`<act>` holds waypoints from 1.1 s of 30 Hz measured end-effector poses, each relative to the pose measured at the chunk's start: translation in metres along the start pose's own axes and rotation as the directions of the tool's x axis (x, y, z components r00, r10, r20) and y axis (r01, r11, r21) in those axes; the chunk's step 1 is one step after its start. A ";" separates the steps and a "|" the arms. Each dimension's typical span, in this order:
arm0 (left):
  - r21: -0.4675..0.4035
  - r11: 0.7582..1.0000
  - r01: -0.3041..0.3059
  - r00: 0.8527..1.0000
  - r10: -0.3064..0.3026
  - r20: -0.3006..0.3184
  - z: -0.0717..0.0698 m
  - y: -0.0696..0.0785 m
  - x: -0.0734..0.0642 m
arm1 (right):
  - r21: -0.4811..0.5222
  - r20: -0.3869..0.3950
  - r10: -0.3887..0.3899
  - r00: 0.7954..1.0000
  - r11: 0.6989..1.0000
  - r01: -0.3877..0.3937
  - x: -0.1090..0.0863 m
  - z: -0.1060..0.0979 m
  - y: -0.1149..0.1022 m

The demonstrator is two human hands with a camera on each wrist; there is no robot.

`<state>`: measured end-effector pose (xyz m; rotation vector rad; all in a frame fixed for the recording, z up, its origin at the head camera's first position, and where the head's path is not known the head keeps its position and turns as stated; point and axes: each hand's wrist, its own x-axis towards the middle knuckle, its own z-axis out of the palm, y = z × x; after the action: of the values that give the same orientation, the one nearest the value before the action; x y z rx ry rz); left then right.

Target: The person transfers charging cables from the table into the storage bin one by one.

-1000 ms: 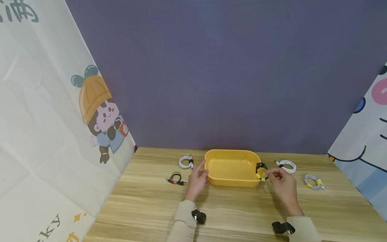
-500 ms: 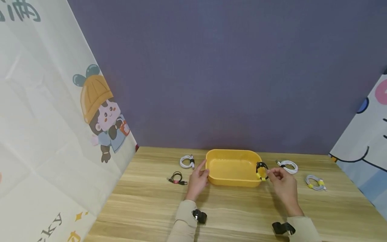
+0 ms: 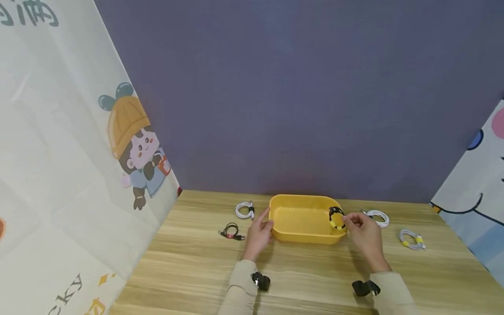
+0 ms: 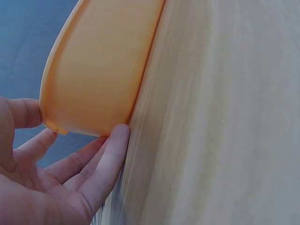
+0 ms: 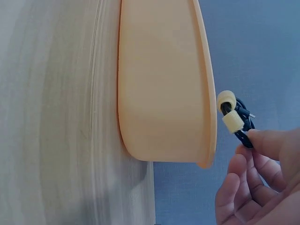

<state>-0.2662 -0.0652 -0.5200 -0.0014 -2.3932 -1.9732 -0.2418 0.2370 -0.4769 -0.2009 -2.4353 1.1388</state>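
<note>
A yellow plastic basin [image 3: 301, 238] stands on the wooden table. My right hand [image 3: 366, 234] pinches a coiled black cable [image 3: 333, 214] bound with yellow ties, between thumb and fingertips. In the head view the coil appears over the basin's right end; in the right wrist view the cable [image 5: 244, 115] is above the rim. At the basin's left end is my left hand [image 3: 257, 236]. Its fairly straight fingers [image 4: 105, 164] touch the basin's wall and rim in the left wrist view.
Left of the basin lie a coiled white cable [image 3: 244, 210] and a black cable [image 3: 232, 232] with a red tie. To the right lie another white cable [image 3: 379, 218], partly behind my right hand, and a grey cable [image 3: 411, 239] with yellow ties. A dark backdrop [image 3: 283, 109] rises behind the table.
My right hand has moved slightly left with the black cable, bringing the coil farther over the basin. My left hand stays at the basin's left end. The head view has shifted slightly.
</note>
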 end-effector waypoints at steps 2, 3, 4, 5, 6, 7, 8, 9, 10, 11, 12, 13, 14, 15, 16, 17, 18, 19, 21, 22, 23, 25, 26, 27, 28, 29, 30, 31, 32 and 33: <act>-0.005 1.000 0.000 1.000 0.000 0.006 0.001 0.000 0.001 | -0.019 0.002 -0.013 1.000 1.000 0.013 0.002 0.001 0.000; -0.005 1.000 -0.007 1.000 0.007 0.008 0.002 0.000 0.001 | -0.028 0.007 -0.018 1.000 0.999 0.018 0.003 0.001 0.000; -0.005 1.000 -0.009 1.000 0.009 0.008 0.002 0.001 0.001 | -0.035 0.010 -0.023 1.000 0.999 0.023 0.004 0.001 0.000; -0.004 1.000 -0.009 1.000 0.009 0.006 0.003 0.001 0.001 | -0.042 0.016 -0.027 0.999 0.999 0.028 0.005 0.002 0.000; -0.002 1.000 -0.009 1.000 0.009 0.004 0.003 0.001 0.001 | -0.050 0.023 -0.033 0.999 0.998 0.034 0.006 0.002 0.000; -0.002 1.000 -0.009 1.000 0.009 0.002 0.003 0.002 0.002 | -0.059 0.032 -0.038 0.999 0.997 0.040 0.007 0.002 0.000; 0.000 1.000 -0.010 1.000 0.010 0.000 0.003 0.002 0.002 | -0.064 0.042 -0.041 0.998 0.997 0.043 0.008 0.003 0.000; 0.000 1.000 -0.011 1.000 0.011 -0.002 0.003 0.002 0.002 | -0.070 0.052 -0.045 0.998 0.996 0.048 0.008 0.003 0.000; -0.002 1.000 -0.005 1.000 0.005 -0.002 0.003 0.002 0.002 | -0.072 0.062 -0.048 0.997 0.996 0.053 0.008 0.003 0.000; -0.003 1.000 -0.005 1.000 0.005 -0.003 0.003 0.002 0.002 | -0.080 0.074 -0.055 0.996 0.995 0.061 0.009 0.003 0.000; -0.006 1.000 -0.005 1.000 0.005 -0.002 0.003 0.002 0.002 | -0.087 0.086 -0.063 0.994 0.994 0.070 0.009 0.002 0.000; -0.008 1.000 -0.005 1.000 0.005 -0.001 0.003 0.002 0.002 | -0.096 0.099 -0.071 0.993 0.992 0.080 0.010 0.003 0.000; -0.008 1.000 -0.006 1.000 0.006 -0.001 0.003 0.001 0.002 | -0.102 0.113 -0.079 0.990 0.991 0.091 0.010 0.003 0.001; -0.009 1.000 -0.006 1.000 0.006 0.000 0.003 0.001 0.002 | -0.111 0.123 -0.090 0.988 0.988 0.103 0.011 0.003 0.001; -0.011 1.000 -0.005 1.000 0.005 0.001 0.003 0.001 0.002 | -0.117 0.134 -0.099 0.986 0.986 0.115 0.011 0.003 0.001; -0.011 1.000 -0.005 1.000 0.005 0.002 0.003 0.001 0.001 | -0.124 0.144 -0.109 0.984 0.984 0.127 0.012 0.003 0.002; -0.012 1.000 -0.005 1.000 0.005 0.003 0.003 0.001 0.001 | -0.128 0.155 -0.118 0.981 0.982 0.138 0.013 0.004 0.002; -0.012 1.000 -0.005 1.000 0.005 0.003 0.003 0.001 0.001 | -0.134 0.166 -0.124 0.978 0.980 0.147 0.013 0.005 0.003; -0.013 1.000 -0.003 1.000 0.004 0.003 0.003 0.001 0.002 | -0.140 0.185 -0.136 0.973 0.977 0.163 0.015 0.006 0.003; -0.014 1.000 -0.002 1.000 0.002 0.002 0.003 0.001 0.002 | -0.143 0.197 -0.139 0.971 0.975 0.169 0.016 0.006 0.003; -0.013 1.000 -0.002 1.000 0.002 0.002 0.003 0.001 0.002 | -0.147 0.209 -0.141 0.968 0.974 0.174 0.016 0.007 0.003; -0.006 1.000 -0.003 1.000 0.003 0.002 0.003 0.001 0.002 | -0.159 0.230 -0.142 0.963 0.971 0.181 0.017 0.007 0.003; -0.004 1.000 -0.003 1.000 0.003 0.002 0.003 0.001 0.001 | -0.165 0.238 -0.143 0.961 0.969 0.185 0.017 0.008 0.003; -0.001 1.000 -0.002 1.000 0.002 0.002 0.003 0.001 0.001 | -0.169 0.247 -0.144 0.958 0.967 0.188 0.018 0.008 0.002; 0.002 1.000 -0.003 1.000 0.003 0.003 0.003 0.001 0.001 | -0.175 0.254 -0.145 0.956 0.966 0.193 0.018 0.008 0.002; 0.003 1.000 -0.005 1.000 0.005 0.002 0.003 0.001 0.001 | -0.181 0.263 -0.146 0.954 0.964 0.197 0.018 0.009 0.002; 0.004 1.000 -0.007 1.000 0.007 0.002 0.002 0.001 0.000 | -0.187 0.268 -0.148 0.952 0.961 0.203 0.018 0.009 0.002; 0.001 1.000 -0.007 1.000 0.007 0.001 0.002 0.001 0.000 | -0.191 0.273 -0.152 0.950 0.959 0.209 0.018 0.009 0.001; -0.002 1.000 -0.008 1.000 0.008 0.000 0.002 0.001 0.000 | -0.197 0.278 -0.159 0.948 0.956 0.218 0.018 0.010 0.001; -0.005 1.000 -0.007 1.000 0.007 -0.001 0.002 0.000 0.000 | -0.202 0.281 -0.164 0.945 0.953 0.226 0.018 0.010 0.000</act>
<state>-0.2667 -0.0629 -0.5199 -0.0091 -2.3837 -1.9756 -0.2626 0.2359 -0.4763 0.1307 -2.7478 0.8361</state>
